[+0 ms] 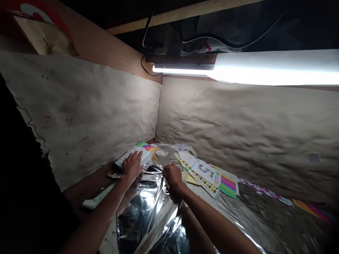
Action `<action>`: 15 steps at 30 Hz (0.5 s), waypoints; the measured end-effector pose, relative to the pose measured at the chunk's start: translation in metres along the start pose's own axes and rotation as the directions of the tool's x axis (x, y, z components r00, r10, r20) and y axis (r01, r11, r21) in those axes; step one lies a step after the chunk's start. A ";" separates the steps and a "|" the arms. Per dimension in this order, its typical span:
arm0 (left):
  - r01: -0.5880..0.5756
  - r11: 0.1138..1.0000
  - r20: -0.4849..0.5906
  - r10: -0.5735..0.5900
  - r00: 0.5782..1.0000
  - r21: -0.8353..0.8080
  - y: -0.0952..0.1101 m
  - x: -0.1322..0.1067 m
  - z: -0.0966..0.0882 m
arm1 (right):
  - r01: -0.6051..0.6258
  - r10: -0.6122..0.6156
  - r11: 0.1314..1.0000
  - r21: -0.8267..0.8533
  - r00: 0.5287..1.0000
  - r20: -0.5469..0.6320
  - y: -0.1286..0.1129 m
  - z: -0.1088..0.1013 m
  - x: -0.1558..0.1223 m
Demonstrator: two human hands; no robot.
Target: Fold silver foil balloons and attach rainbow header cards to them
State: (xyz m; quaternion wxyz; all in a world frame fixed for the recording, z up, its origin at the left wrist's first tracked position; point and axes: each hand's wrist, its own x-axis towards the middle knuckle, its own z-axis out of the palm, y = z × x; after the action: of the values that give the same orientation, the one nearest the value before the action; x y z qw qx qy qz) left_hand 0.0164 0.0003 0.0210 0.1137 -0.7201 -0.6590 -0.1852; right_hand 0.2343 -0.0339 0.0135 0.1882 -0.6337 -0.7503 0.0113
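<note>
Lower centre of the frame: the left hand (131,166) rests open on a printed white card (143,154), while the right hand (173,177) closes around crumpled silver foil (148,211).

A crinkled foil sheet (148,215) spreads over the work surface from the wearer's six o'clock towards twelve. The left hand (131,166) lies on a printed pack (145,156) at eleven o'clock, and the right hand (173,176) is on the foil at twelve. Printed cards (205,173) lie at one o'clock, partly on the foil. A fluorescent tube (265,68) runs above them, in front of a paper-lined wall (238,130).
</note>
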 end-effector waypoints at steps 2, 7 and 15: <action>-0.004 1.000 0.005 0.004 1.000 -0.021 -0.001 0.000 0.000 | 0.000 0.000 1.000 0.014 1.000 -0.019 0.005 -0.013 -0.007; -0.005 0.994 0.017 0.007 1.000 -0.106 -0.002 0.002 -0.001 | 0.031 -0.010 0.991 0.128 0.987 -0.162 0.034 -0.055 -0.039; -0.002 0.938 0.068 0.028 0.997 -0.348 -0.011 0.000 -0.022 | 0.318 -0.001 0.842 0.435 0.809 -0.588 0.064 -0.089 -0.086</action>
State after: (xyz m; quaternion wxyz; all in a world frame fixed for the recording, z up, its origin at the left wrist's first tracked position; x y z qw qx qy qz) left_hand 0.0034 -0.0074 0.0403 -0.0373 -0.7400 -0.6141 -0.2718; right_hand 0.3322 -0.1231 0.0572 0.5645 -0.4659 -0.6814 0.0061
